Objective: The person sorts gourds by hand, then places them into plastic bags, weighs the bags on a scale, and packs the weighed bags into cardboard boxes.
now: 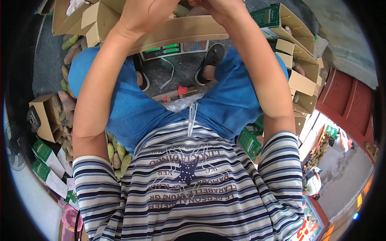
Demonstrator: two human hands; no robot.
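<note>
the striped shirt (189,193) is sitting nearest the lens, filling the view at six o'clock, with the blue shorts (132,108) spreading just above it over both knees.

at nine o'clock a small open carton (44,116) is lying on the ground, and mangoes (66,100) are trailing past it in a loose line from ten o'clock down to eight, where green printed boxes (42,150) are stacking up.

the left hand (144,14) is reaching up at eleven o'clock, its palm pressing over the near rim of the cardboard box (181,30); its fingers are running off the top edge, so i cannot tell whether they are gripping anything.

the cardboard box is standing at twelve o'clock, beyond the knees, between the two forearms. just under it a weighing scale (175,50) is showing green digits, and a sandal (211,58) is resting beside that.

the right hand (219,10) is curling in at twelve to one o'clock, touching the same rim and meeting the left hand; its hold is hidden too.

at two o'clock more open cartons (297,48) are leaning together, and at four o'clock another person (341,140) is bending over a heap of fruit.
</note>
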